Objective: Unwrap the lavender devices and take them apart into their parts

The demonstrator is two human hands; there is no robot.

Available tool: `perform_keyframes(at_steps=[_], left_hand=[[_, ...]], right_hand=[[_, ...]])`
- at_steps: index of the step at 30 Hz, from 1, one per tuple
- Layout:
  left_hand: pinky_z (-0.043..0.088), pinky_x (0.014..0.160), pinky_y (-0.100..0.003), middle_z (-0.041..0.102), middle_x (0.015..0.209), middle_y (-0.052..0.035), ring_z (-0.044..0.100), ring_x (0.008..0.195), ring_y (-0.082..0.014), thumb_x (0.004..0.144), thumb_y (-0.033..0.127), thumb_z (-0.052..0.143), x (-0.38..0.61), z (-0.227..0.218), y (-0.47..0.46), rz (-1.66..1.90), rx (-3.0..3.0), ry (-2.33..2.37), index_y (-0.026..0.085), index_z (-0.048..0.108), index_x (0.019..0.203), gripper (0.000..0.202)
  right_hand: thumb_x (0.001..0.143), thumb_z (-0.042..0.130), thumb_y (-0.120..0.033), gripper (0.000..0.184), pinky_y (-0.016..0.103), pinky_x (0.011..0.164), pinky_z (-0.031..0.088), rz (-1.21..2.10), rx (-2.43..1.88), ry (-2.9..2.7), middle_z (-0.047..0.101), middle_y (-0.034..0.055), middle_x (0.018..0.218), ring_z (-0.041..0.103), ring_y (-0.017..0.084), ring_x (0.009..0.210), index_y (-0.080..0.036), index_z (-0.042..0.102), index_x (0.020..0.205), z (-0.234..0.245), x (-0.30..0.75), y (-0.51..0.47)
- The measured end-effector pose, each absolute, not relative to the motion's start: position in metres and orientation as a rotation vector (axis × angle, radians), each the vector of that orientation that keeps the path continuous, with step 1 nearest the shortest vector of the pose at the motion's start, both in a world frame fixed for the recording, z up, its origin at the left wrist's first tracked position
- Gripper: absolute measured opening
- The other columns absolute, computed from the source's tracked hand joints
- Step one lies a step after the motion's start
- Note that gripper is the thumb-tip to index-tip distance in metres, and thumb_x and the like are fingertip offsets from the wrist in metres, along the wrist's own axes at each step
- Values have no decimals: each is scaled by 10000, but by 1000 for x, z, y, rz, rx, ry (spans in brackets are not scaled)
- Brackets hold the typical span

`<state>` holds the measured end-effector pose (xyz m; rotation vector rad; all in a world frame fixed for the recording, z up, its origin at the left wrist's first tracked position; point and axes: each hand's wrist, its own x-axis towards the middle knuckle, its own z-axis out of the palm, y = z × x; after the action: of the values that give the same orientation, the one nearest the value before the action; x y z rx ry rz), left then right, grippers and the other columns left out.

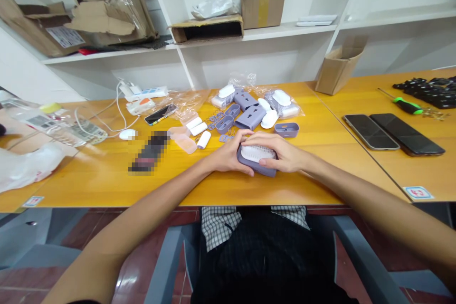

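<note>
Both my hands rest on the yellow wooden table point(107, 175), around a lilac plastic brush-like part with a white bristled top point(257, 154). My left hand point(230, 154) grips its left end, and my right hand point(278, 152) lies over its right end, partly hiding it. Just beyond my fingers lie several small metal springs point(215, 119), lilac plastic housings point(250, 117) and white oval caps point(269, 118). A lilac shallow tray-shaped piece point(286, 129) sits close to my right hand. Short white cylinders point(204, 140) lie near my left hand.
Clear plastic bags point(285, 104) lie among the parts. To the left are a pixelated dark object point(149, 152), a phone point(161, 114), a power strip point(145, 92) and a white bag point(24, 168). Two phones point(406, 134) and black pieces point(427, 92) lie right. Shelves hold cardboard boxes point(263, 0).
</note>
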<state>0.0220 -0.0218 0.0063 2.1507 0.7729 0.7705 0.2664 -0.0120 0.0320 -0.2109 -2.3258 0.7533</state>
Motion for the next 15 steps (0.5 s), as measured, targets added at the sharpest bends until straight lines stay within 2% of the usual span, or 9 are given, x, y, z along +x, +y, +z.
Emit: perform_keyframes(at_steps=[2,9,12,15], left_hand=[[408,1228,-625,481,1538,-165,478,1482,-444,551,600,1023,21,7,-20,749,2151,762,292,363,1526,1217],[415,1219,-598,535,1538,-174,525,1466,-423,587,547,1020,13,10,-16,695,2112,697,297,373,1546,1184],[407,1229,-590,528,1566,-163,527,1469,-407,646,435,991,4,17,-16,645,2152,736,290,397,1552,1092],[396,1243,-583,499,1607,-164,507,1496,-378,737,290,851,0,22,-20,631,2127,665,271,387,1560,945]], right_hand=[[1000,647,-557,604,583,1168,442,733,-189,-2365,651,152,1495,591,342,1382,-230,611,1506,30,265,-11],[922,720,-527,595,658,1179,401,517,-299,-2558,719,143,1382,550,383,1376,-211,689,1426,39,265,-15],[910,721,-507,593,647,1156,421,474,-338,-2607,730,157,1347,562,383,1333,-185,699,1408,41,262,-18],[894,729,-483,637,648,1199,378,476,-344,-2600,700,152,1418,519,386,1401,-190,664,1456,38,259,-23]])
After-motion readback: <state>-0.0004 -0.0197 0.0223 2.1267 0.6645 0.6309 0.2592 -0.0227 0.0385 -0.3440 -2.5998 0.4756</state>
